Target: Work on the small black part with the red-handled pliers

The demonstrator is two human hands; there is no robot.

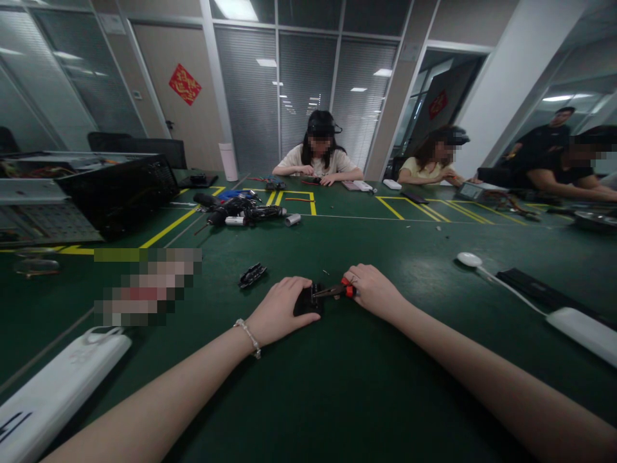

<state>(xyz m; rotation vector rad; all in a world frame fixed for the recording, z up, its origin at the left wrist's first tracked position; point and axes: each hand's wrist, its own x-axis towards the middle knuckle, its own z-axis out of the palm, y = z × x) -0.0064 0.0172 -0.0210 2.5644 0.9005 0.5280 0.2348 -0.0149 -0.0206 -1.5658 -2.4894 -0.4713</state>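
Note:
My left hand (pixel 282 308) grips a small black part (pixel 308 301) by its sides, with the thumb at the near edge and the fingers at the far edge. My right hand (pixel 371 289) is wrapped round red-handled pliers (pixel 344 288). Their dark jaws point left and reach onto the black part; whether they pinch anything there is too small to tell. A second black piece (pixel 252 275) lies on the green table beyond my left hand. A tiny metallic bit (pixel 326 272) rests just past the pliers.
A power drill (pixel 219 215) lies amid cables at the back left, near a computer case (pixel 91 193). White devices (pixel 62 392) stand at left and right (pixel 583 331), the right one cabled to a white puck (pixel 469 260). Several people sit across the table.

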